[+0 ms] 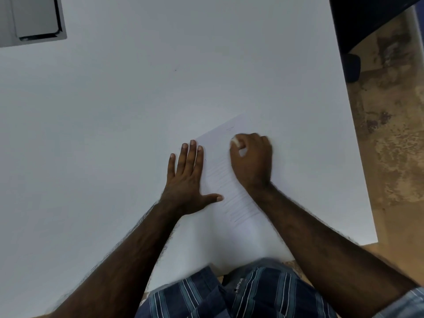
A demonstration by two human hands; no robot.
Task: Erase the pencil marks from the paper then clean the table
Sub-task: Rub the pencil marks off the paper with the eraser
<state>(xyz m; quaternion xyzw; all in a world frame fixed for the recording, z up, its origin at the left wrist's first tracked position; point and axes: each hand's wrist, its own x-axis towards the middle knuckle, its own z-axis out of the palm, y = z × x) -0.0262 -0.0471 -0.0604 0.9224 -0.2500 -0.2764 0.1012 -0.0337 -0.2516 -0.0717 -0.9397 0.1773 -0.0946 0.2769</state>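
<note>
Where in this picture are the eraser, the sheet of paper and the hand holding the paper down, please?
eraser (235,141): head view, white tip showing at the right hand's fingertips.
paper (227,187): head view, pencil-lined middle between the hands.
left hand (185,177): head view, back of the flat hand.

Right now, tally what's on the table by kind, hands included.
Hands: 2, left hand flat on the sheet's edge, right hand with its grip on the eraser
Paper: 1
Eraser: 1
Grey device, far corner: 1
Total: 5
</note>
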